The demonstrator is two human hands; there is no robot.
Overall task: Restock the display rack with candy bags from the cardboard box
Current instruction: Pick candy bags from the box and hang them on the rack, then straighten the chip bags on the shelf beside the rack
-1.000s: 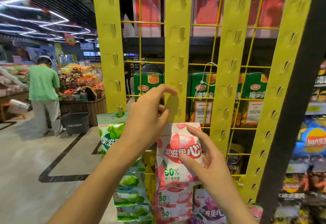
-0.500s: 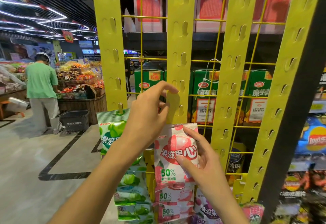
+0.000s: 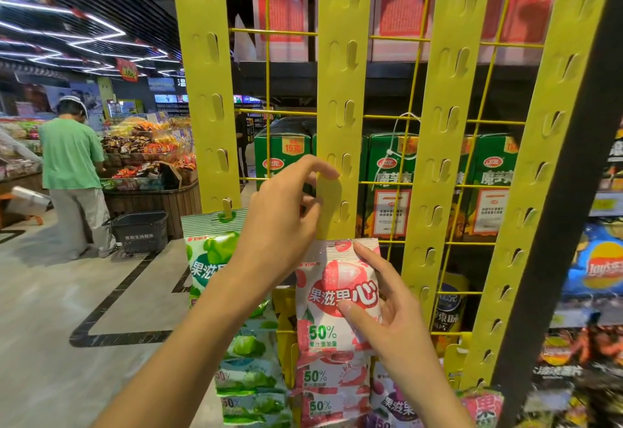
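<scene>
Two hands, left [image 3: 279, 225] pinching strip [image 3: 340, 90], right [image 3: 397, 320] gripping bag [image 3: 320, 336]

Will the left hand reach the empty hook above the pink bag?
Probably yes. The left hand holds that yellow strip, fingers beside the hook over the pink bag; nothing lies between.

Off to your left, a shopper in a green shirt [image 3: 69, 154] stands at a wooden snack stand [image 3: 151, 198], with a black basket [image 3: 140, 230] on the floor beside them. Green boxes [image 3: 391, 171] are straight ahead and blue chip bags [image 3: 596, 262] are on your right.
</scene>
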